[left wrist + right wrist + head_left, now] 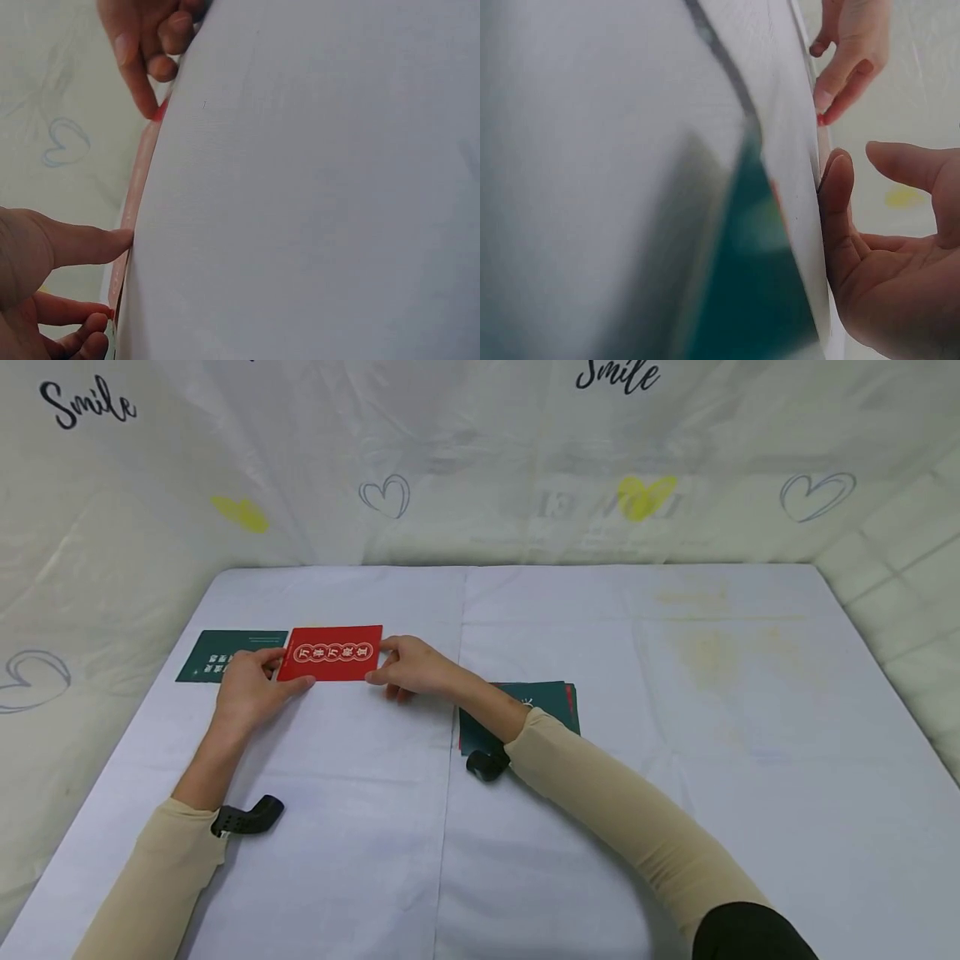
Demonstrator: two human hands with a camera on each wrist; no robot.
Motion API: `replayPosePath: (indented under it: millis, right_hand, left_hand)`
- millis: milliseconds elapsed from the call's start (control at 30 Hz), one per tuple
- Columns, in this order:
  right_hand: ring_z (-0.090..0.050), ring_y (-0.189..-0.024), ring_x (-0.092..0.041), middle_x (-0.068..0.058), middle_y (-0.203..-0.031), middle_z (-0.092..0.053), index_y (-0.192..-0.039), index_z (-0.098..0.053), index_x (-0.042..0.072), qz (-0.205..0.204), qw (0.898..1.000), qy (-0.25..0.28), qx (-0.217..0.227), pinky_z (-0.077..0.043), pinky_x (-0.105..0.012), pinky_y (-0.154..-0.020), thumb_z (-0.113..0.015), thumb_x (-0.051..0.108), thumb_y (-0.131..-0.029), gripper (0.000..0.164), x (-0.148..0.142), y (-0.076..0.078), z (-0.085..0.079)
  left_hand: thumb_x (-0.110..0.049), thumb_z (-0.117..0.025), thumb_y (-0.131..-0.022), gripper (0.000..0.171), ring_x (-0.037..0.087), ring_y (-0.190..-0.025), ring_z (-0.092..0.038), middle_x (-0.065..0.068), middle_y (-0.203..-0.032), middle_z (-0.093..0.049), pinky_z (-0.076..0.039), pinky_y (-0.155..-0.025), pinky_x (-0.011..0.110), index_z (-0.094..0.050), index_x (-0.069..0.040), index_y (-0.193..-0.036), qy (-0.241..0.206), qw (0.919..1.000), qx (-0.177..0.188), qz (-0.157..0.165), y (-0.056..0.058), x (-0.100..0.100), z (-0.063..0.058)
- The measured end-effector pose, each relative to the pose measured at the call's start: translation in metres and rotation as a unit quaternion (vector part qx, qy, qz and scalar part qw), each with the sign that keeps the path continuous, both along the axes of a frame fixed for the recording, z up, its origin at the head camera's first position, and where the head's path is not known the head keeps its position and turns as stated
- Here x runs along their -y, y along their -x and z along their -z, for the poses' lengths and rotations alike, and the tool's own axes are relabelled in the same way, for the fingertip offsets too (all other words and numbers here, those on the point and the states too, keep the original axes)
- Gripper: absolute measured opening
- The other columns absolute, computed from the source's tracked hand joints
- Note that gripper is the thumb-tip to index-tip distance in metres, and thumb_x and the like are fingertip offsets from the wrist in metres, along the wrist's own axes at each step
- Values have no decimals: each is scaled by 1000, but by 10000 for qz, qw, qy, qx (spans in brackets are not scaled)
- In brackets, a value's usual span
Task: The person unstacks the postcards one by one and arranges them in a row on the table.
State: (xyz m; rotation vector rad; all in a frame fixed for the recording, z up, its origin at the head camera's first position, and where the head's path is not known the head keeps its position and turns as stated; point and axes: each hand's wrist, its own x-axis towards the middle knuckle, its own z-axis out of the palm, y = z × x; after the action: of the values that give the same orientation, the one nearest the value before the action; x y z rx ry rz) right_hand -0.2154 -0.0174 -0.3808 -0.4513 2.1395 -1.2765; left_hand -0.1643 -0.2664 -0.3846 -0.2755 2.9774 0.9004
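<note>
A red card (330,653) with white lettering in a row of linked rings lies at the left rear of the table. My left hand (251,689) holds its left end, index finger at the side edge and thumb at the lower edge. At the card's other end, my right hand (408,667) spans the right edge between index finger and thumb, its remaining fingers curled under. Just left of the red card is a dark green card (206,652) with white print, partly hidden by the left hand.
Under the right forearm lies a stack of green cards (553,697) with red edges showing. The table has a white cloth (360,827). Behind it hangs a pale sheet (480,435) printed with hearts and words. Both wrists wear black straps.
</note>
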Motion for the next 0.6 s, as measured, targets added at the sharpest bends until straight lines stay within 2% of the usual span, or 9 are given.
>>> replayPosePath:
  millis: [433, 600]
  right_hand:
    - [-66, -67, -16, -6, -89, -70, -159, -38, 3, 76, 9999, -95, -24, -54, -20, -67, -70, 24, -99, 71, 1, -4, -2]
    - [-66, -65, -16, -6, -87, -71, -159, -38, 3, 76, 9998, -149, -71, -54, -20, -65, -70, 24, -99, 71, 2, -6, -4]
  left_hand:
    - [-26, -76, -95, 78, 46, -125, -49, 34, -142, -52, -58, -91, 56, -39, 10, -154, 7, 10000, 79, -32, 0, 0, 0]
    - [-26, -77, -94, 79, 46, -123, -50, 34, -139, -51, -57, -92, 58, -39, 9, -154, 30, 10000, -5, 3, -1, 0, 0]
